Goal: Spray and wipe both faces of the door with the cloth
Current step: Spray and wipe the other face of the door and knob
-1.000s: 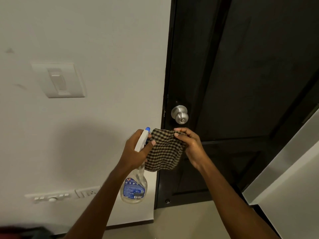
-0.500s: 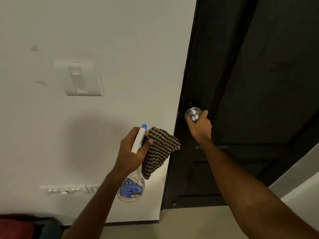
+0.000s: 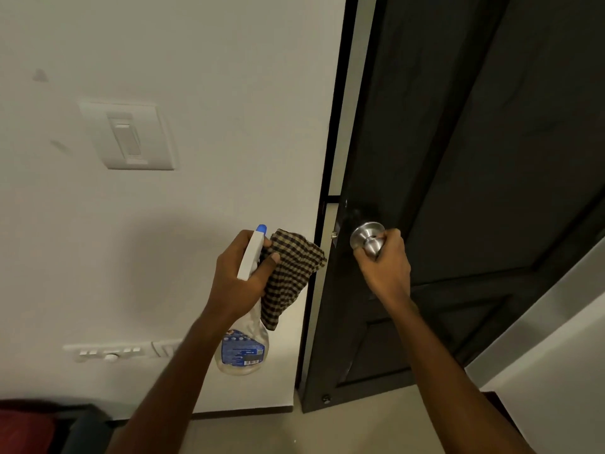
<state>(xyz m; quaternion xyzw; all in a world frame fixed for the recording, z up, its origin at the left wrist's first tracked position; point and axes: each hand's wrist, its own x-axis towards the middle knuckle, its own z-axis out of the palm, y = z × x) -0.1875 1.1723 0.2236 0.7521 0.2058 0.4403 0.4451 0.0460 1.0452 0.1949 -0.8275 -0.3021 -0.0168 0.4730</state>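
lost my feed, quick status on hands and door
Left hand grips spray bottle plus checked cloth. Right hand closed on door knob. Door ajar, not yet being wiped. Nothing in the way.

One door, one knob, one cloth, one spray bottle, two hands.

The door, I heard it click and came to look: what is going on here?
A person is getting set to clean the dark door. The right hand is closed around the silver knob, and a light gap shows along the door's latch edge. The left hand holds both the spray bottle and the checked cloth beside the frame. Nothing is being sprayed or wiped at this moment.
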